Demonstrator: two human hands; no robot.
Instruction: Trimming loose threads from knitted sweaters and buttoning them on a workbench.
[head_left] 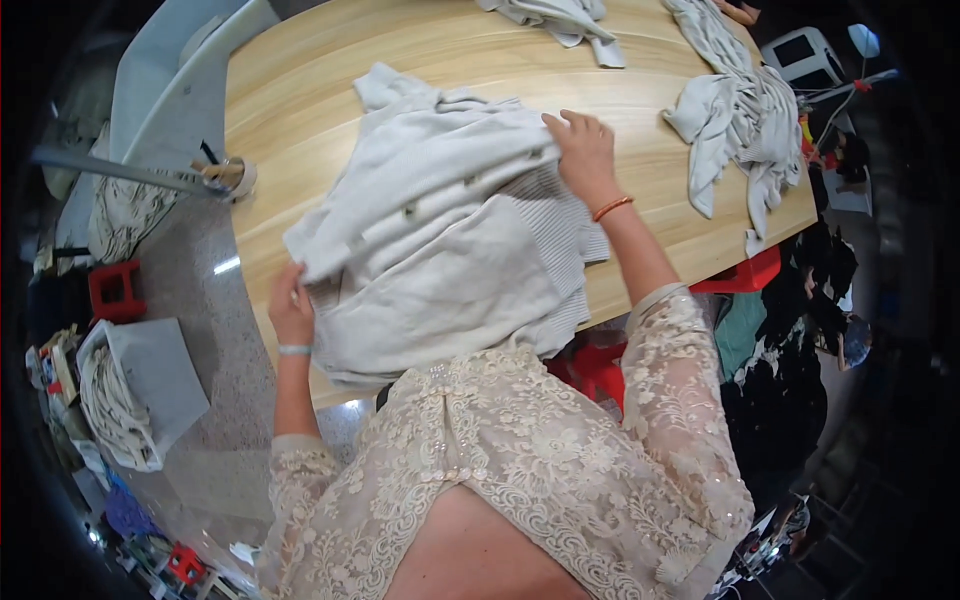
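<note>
A pale grey knitted cardigan (440,190) lies spread on the wooden table right in front of me. Dark buttons run along its front band, and a ribbed hem shows at its right side. At the band's left end, my left hand (291,310) pinches the edge, its fingertips partly hidden by the knit. The far right end of the same band is in my right hand (583,158), thumb and fingers closed on the fabric. Between the two hands the band is stretched slantwise, with the front panel folded loosely below it.
More pale knitwear (740,125) lies heaped at the table's right, and another piece (565,20) at the far edge. A small cup of tools (238,178) stands at the left edge. Red stools (116,290) and a white bin of cloth (150,390) are on the floor.
</note>
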